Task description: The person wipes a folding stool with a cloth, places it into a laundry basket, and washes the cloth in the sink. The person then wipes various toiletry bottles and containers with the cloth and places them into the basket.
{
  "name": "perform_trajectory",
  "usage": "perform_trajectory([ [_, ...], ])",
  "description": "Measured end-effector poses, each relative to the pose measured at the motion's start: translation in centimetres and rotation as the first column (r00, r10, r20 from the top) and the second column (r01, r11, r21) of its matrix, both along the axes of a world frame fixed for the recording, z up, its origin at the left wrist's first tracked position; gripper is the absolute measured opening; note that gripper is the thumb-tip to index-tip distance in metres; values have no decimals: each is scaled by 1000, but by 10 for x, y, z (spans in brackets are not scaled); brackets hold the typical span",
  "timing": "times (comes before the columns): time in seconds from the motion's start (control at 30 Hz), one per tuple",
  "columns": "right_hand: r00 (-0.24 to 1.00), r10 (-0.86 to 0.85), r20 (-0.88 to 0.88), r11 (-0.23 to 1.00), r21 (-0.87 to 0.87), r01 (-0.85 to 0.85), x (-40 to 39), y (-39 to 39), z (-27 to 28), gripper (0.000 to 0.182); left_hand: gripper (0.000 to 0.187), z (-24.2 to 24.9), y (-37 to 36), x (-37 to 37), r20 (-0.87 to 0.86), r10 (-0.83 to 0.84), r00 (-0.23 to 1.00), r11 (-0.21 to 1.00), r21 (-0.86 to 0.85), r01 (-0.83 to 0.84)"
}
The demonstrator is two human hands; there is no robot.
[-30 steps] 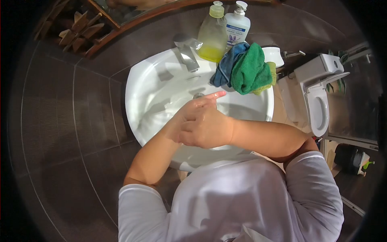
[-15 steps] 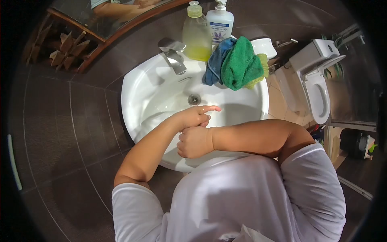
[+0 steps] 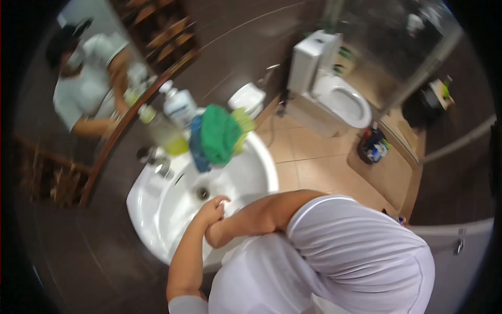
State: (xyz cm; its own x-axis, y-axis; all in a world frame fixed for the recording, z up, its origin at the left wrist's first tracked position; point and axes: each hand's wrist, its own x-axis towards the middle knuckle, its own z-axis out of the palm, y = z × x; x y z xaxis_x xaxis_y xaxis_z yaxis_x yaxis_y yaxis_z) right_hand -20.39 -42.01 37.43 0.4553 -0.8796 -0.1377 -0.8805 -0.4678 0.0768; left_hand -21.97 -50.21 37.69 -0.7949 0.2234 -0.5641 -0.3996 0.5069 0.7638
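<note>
Over the near part of the white sink [image 3: 137, 201], my two hands are close together, left above right in the view. My left hand [image 3: 210, 210] has its fingers curled; a pale patch beside them is too blurred to tell apart from the basin. My right hand [image 3: 217, 233] crosses under it, touching or nearly so, and its fingers are hidden. The drain [image 3: 203, 193] lies just beyond the left fingers. Behind it stands the metal faucet [image 3: 163, 166]. A green cloth [image 3: 219, 133] and a blue cloth [image 3: 197, 144] drape over the far rim.
A yellow-green liquid bottle [image 3: 164, 131] and a white pump bottle [image 3: 179, 106] stand behind the sink. A yellowish cloth [image 3: 243, 125] lies beside the green one. Further right are a toilet [image 3: 342, 102] and a dark bin [image 3: 372, 146]. A framed mirror [image 3: 128, 118] hangs at the left.
The head view has swung right, bringing more floor and the mirror reflection into sight. My left index finger, stretched out before, is now bent, and the hands remain together over the sink.
</note>
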Motion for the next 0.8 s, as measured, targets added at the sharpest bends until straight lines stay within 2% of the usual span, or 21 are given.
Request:
perform_trajectory([
  [0.03,1000,2,-13,993,121,0,2,-6,-10,1,28,-3,1,1,-8,-7,1000,1000,2,7],
  [0.1,990,22,-142,981,192,6,8,-10,-28,1,27,4,13,-1,-5,-41,999,999,-15,41],
  [0.13,980,-99,-175,978,163,128,9,-1,-22,4,27,9,17,0,10,-64,998,997,-33,65],
  [0.17,984,-88,-156,988,112,106,13,0,-30,4,25,0,19,1,-7,-98,995,995,-29,98],
  [0.27,976,-183,-121,980,51,190,22,5,-39,4,23,-21,24,6,3,-189,982,981,-50,189],
  [0.33,970,-231,-79,973,-29,230,24,9,-37,4,23,-8,31,7,-20,-191,981,979,-83,188],
  [0.4,963,-270,-22,955,-132,265,24,14,-31,5,23,1,27,3,64,-37,997,998,52,34],
  [0.47,961,-274,33,932,-239,274,20,25,-14,5,24,23,28,1,26,-39,999,997,62,37],
  [0.5,969,-221,114,928,-280,245,15,36,6,7,25,27,20,1,35,80,996,987,138,-84],
  [0.53,971,-223,92,927,-287,240,5,45,8,7,26,34,14,3,58,196,979,956,212,-204],
  [0.6,924,-25,383,804,-541,246,-13,62,11,9,28,56,4,8,58,407,912,854,329,-402],
  [0.63,889,-60,454,829,-473,298,-19,84,26,22,23,67,-4,12,-27,404,914,878,291,-379],
  [0.67,896,-60,439,827,-481,291,-21,105,32,22,22,78,-9,18,-110,395,912,899,248,-360],
  [0.7,816,-139,561,737,-492,464,-21,127,35,28,22,91,-8,24,-127,392,911,901,252,-352],
  [0.73,712,-198,673,623,-475,622,-22,150,37,35,23,104,-5,29,-235,364,901,929,152,-336],
  [0.77,628,-270,730,604,-379,701,-29,174,29,41,26,113,-1,33,-338,325,883,943,50,-328],
  [0.8,489,-329,808,563,-248,788,-33,201,21,39,26,118,0,38,-350,319,881,946,56,-320],
])
